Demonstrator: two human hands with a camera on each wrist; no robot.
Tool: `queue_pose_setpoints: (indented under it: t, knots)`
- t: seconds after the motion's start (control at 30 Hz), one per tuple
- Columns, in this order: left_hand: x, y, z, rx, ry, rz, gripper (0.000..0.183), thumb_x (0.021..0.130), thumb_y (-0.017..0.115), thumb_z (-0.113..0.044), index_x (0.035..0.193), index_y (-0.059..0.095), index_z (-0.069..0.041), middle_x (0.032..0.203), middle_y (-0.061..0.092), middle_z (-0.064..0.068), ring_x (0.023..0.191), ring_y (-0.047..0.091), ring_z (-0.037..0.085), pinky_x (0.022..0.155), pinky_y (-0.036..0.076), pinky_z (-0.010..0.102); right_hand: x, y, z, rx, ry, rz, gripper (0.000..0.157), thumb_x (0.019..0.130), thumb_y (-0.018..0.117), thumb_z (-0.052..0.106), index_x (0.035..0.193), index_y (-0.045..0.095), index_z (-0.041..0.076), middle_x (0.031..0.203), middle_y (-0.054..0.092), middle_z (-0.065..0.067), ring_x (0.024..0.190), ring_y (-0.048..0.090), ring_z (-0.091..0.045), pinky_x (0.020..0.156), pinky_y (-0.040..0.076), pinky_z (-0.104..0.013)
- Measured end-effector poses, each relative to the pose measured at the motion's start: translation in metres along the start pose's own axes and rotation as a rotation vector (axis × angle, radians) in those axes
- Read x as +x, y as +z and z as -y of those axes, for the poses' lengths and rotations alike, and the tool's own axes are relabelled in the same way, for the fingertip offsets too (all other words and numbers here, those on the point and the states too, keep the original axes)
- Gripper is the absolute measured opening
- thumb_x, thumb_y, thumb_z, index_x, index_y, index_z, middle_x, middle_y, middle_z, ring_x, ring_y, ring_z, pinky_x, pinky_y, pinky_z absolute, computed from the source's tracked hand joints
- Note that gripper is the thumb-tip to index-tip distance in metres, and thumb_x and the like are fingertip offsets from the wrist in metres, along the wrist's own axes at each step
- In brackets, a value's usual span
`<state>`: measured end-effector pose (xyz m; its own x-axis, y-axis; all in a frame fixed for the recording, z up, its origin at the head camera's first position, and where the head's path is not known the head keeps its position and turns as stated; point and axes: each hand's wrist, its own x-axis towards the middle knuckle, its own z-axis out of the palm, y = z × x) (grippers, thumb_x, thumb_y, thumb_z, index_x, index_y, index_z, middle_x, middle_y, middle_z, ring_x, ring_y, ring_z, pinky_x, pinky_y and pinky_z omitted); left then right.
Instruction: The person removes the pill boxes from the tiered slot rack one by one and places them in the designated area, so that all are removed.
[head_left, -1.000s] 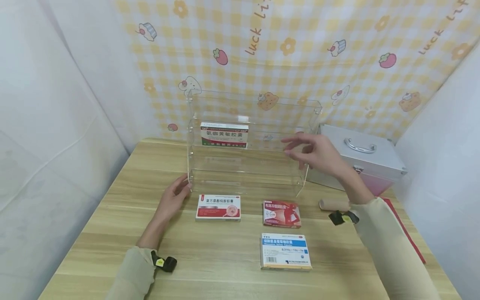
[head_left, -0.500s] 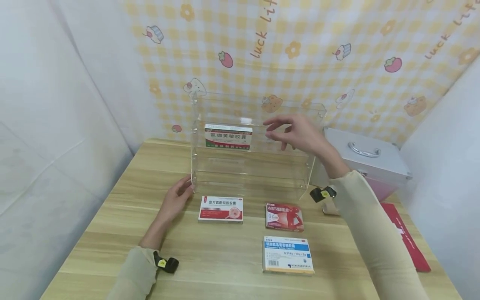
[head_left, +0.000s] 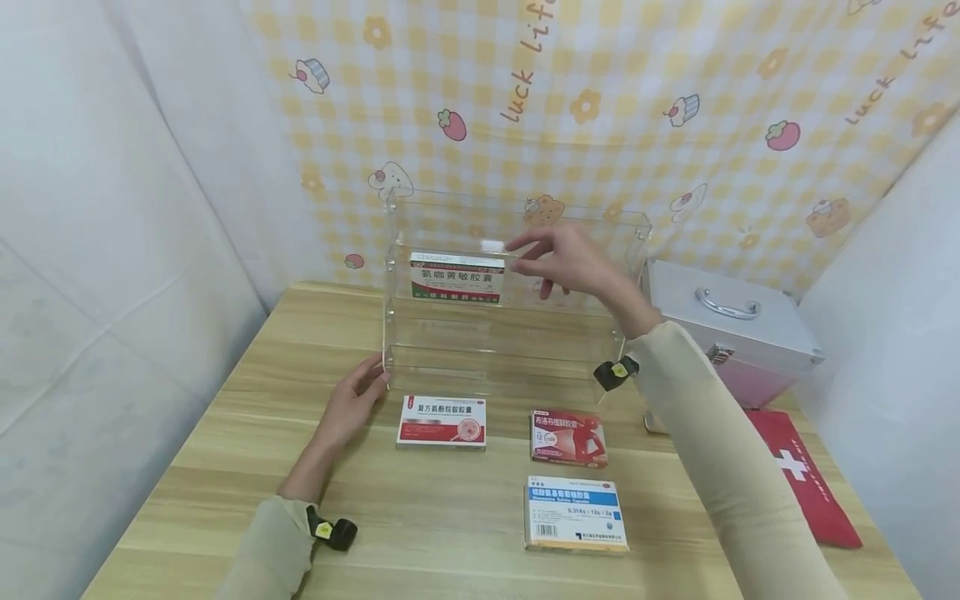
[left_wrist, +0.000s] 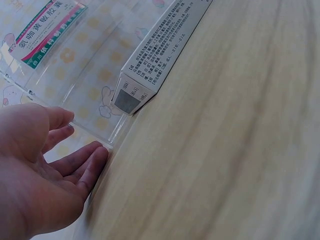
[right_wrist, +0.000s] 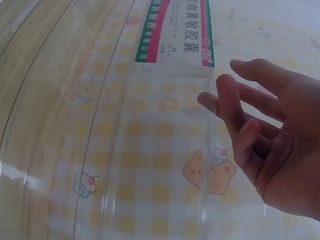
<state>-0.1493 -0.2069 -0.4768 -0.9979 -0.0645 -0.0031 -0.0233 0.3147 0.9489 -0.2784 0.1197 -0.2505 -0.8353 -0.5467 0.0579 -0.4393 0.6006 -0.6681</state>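
Note:
A clear acrylic rack (head_left: 442, 333) stands on the table. A white, red and green medicine box (head_left: 457, 279) sits on one of its shelves, left of the middle. My right hand (head_left: 558, 262) hovers just right of this box, its fingers bent and spread with nothing between them. The right wrist view shows the fingertips (right_wrist: 229, 82) apart from the box. My left hand (head_left: 356, 396) touches the lower left corner of the rack, fingertips (left_wrist: 97, 157) against its side edge. In front of the rack lies a white and red medicine box (head_left: 441, 422).
A red medicine box (head_left: 567, 437) and a white and blue one (head_left: 575, 514) lie toward the right. Behind the right forearm stand a silver case (head_left: 731, 333) and a red pouch (head_left: 802, 483). A small tan roll (head_left: 654, 422) is partly hidden by the sleeve.
My right hand has moved left across the front of the rack, toward the box on the shelf. The left hand has stayed at the corner. The head view has shifted slightly.

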Motion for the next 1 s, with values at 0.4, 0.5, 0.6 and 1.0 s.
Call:
queue_pose_setpoints:
  t: [0.4,0.5,0.6,1.0]
  knots:
    - [0.000,-0.001,0.001,0.002,-0.012,-0.002,0.052,0.102,0.054,-0.030,0.151,0.039,-0.021,0.144,0.049,0.015,0.128,0.047,0.034,0.107,0.037,0.051,0.015,0.012,-0.006,0.098,-0.022,0.038,0.030,0.093,0.070,0.026,0.120,0.069,0.014,0.105,0.073,-0.010,0.052,0.064,-0.039,0.034,0.044,-0.032]
    - [0.000,-0.001,0.001,-0.002,-0.015,-0.002,0.052,0.102,0.054,-0.031,0.151,0.039,-0.021,0.143,0.049,0.016,0.128,0.047,0.034,0.107,0.037,0.051,0.016,0.014,-0.005,0.105,-0.019,0.051,0.029,0.093,0.070,0.026,0.120,0.069,0.015,0.106,0.072,-0.011,0.049,0.063,-0.037,0.033,0.043,-0.030]
    - [0.001,-0.001,0.001,-0.003,-0.022,0.001,0.052,0.102,0.054,-0.032,0.150,0.039,-0.022,0.143,0.049,0.015,0.128,0.048,0.033,0.106,0.038,0.050,0.018,0.015,-0.004,0.107,-0.004,0.061,0.029,0.094,0.069,0.026,0.120,0.069,0.015,0.106,0.072,-0.012,0.048,0.062,-0.036,0.034,0.044,-0.031]
    - [-0.004,-0.001,-0.013,-0.013,-0.015,0.016,0.051,0.103,0.053,-0.024,0.150,0.038,-0.013,0.142,0.048,0.021,0.127,0.048,0.038,0.107,0.036,0.054,0.018,0.021,-0.007,0.127,0.010,0.035,0.024,0.092,0.071,0.026,0.115,0.071,0.019,0.104,0.073,-0.002,0.047,0.062,-0.035,0.033,0.044,-0.033]
